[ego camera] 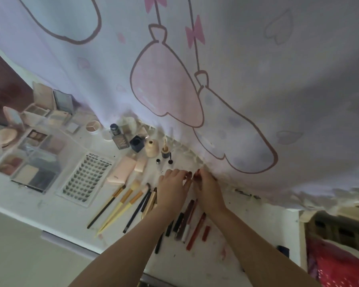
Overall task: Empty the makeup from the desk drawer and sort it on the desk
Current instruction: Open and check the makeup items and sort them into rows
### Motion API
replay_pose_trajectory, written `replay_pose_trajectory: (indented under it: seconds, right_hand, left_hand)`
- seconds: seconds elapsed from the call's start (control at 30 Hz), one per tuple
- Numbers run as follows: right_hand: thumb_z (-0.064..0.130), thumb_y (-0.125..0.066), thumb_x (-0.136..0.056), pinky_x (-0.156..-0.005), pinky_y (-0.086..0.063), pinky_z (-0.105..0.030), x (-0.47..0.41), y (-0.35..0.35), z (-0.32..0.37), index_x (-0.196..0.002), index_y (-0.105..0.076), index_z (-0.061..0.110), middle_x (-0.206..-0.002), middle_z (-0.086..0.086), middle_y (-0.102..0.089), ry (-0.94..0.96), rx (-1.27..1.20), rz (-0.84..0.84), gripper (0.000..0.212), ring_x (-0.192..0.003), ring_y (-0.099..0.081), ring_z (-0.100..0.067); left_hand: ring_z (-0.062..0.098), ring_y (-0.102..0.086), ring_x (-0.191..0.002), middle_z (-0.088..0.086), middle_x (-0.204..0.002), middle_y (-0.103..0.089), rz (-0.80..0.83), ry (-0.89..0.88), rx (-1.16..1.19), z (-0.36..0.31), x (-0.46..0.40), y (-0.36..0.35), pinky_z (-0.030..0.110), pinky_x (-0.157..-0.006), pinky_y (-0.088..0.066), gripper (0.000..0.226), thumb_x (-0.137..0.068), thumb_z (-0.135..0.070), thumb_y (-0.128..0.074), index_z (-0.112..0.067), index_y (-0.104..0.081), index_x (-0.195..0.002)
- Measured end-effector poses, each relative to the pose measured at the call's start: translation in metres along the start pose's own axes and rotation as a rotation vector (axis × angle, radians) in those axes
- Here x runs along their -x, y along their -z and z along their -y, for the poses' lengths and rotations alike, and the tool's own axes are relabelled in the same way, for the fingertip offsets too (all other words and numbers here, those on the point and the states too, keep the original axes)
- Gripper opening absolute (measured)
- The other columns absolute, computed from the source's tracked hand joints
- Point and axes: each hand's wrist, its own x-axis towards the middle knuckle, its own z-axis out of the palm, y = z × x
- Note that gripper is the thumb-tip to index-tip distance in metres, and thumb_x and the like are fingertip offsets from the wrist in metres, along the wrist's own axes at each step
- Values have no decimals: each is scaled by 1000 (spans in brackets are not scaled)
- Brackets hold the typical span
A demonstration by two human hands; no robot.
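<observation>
Makeup lies in groups on the white desk (226, 245). Several brushes (120, 204) lie side by side left of my hands. A row of dark and red pencils and lip sticks (187, 222) lies under my wrists. Bottles (120, 137) and a beige jar (151, 148) stand at the back. Palettes (37, 141) and a lash tray (85, 179) fill the left. My left hand (172, 189) and my right hand (207, 189) meet fingertip to fingertip near the curtain's hem. Between the fingertips something small and dark red shows; I cannot tell what it is.
A white curtain (195, 79) with pink cartoon prints hangs over the desk's back edge. Two pink tubes (122, 168) lie beside the lash tray. A red fabric item (340, 270) sits low on the right beyond the desk's end. The desk's front edge runs bottom left.
</observation>
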Motion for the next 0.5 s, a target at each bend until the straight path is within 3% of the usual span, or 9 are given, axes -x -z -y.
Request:
replay_pose_trajectory:
  seconds: [0.5]
  right_hand:
    - [17,-54,-93,-71,-41,-19,-3,-3,-5,-97,-54,16,-96,2,-58,-2,-12,22,4,-86,-55,-11]
  left_hand:
    - [18,-51,-104,-5,-107,-62,80,6,-12,5,-1,-5,31,-89,-38,20,-93,-34,-51,-23,-63,-104]
